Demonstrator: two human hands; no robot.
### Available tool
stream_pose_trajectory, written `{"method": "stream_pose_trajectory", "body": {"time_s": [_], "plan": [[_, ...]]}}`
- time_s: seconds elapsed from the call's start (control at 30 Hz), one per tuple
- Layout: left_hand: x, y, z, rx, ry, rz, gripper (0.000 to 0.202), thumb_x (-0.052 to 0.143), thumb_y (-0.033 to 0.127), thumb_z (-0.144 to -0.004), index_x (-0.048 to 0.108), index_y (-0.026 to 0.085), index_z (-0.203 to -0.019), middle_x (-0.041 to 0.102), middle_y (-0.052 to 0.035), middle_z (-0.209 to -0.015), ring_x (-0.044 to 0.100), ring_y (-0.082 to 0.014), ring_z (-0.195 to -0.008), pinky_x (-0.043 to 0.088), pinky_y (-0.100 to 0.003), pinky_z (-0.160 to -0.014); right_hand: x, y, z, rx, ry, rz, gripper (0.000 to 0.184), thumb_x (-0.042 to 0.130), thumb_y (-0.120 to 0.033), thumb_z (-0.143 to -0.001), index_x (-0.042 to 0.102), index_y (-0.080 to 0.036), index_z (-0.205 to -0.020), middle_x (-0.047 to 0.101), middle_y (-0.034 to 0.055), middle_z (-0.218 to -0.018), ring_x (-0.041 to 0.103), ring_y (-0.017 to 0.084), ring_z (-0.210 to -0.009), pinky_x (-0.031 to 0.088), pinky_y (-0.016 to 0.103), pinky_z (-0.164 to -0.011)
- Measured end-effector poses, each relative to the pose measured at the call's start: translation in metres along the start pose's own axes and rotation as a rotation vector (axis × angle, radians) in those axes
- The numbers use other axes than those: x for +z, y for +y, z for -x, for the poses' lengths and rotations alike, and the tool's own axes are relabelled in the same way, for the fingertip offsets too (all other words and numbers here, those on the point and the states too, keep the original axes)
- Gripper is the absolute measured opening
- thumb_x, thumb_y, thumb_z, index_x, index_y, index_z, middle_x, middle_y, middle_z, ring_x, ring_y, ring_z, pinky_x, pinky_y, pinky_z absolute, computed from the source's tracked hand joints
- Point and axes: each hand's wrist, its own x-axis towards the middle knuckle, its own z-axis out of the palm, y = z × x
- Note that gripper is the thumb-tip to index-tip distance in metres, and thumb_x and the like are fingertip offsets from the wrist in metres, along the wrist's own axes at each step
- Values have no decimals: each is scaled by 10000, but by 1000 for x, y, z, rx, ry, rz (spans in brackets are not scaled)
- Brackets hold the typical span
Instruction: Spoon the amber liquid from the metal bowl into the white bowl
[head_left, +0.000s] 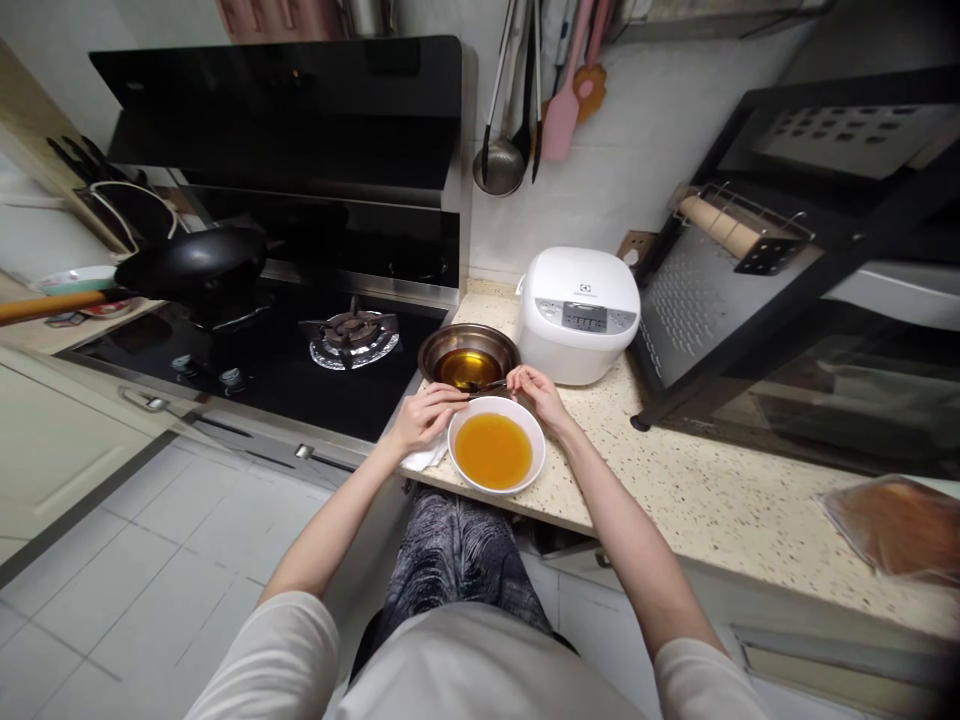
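Observation:
A white bowl (496, 448) of orange liquid sits at the front edge of the speckled counter (697, 480). Just behind it stands a metal bowl (468, 357) with amber liquid. My left hand (424, 414) and my right hand (538, 393) meet over the far rim of the white bowl, both pinched on a thin dark utensil (487, 385) that lies across between the two bowls. A white cloth (424, 458) lies under my left hand.
A white rice cooker (579, 313) stands behind the bowls. A black gas hob (300, 350) with a black pan (191, 262) is to the left. A black rack (787, 280) fills the right. Utensils (525, 90) hang on the wall. A wrapped brown item (896, 525) lies far right.

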Motion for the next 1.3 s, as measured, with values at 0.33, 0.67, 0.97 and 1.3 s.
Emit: {"method": "stream_pose_trajectory", "body": {"time_s": [0.33,0.67,0.97,1.3], "plan": [[0,-1,1,-1,-7,-6,323,470,156,-996,725,192,-1190,753,-99,-1168,676,-230,-1124,585,-434,-942,2,-1,0,-16,70,-115,443,741,-579,-805,543,-202,-680,555,13,-779,516,126,-609,448,283,-579],[0,-3,2,-12,-3,14,318,465,210,-1016,729,204,-1193,751,-101,-1163,676,-229,-1124,585,-437,-936,-3,-19,4,-66,144,-47,449,665,-605,-852,489,-220,-705,537,14,-789,541,147,-640,491,321,-645],[-1,-1,1,2,-7,-7,319,476,151,-995,723,188,-1194,752,-100,-1161,665,-225,-1122,582,-419,-936,-13,-38,7,-139,143,-129,410,679,-540,-863,495,-226,-676,465,20,-729,448,162,-635,434,313,-572],[0,-3,3,-13,-14,7,323,469,169,-1002,722,195,-1201,751,-102,-1170,673,-232,-1136,584,-448,-950,-18,-63,16,-133,106,-145,448,742,-558,-777,469,-239,-623,369,17,-654,363,181,-621,354,298,-497]]}}
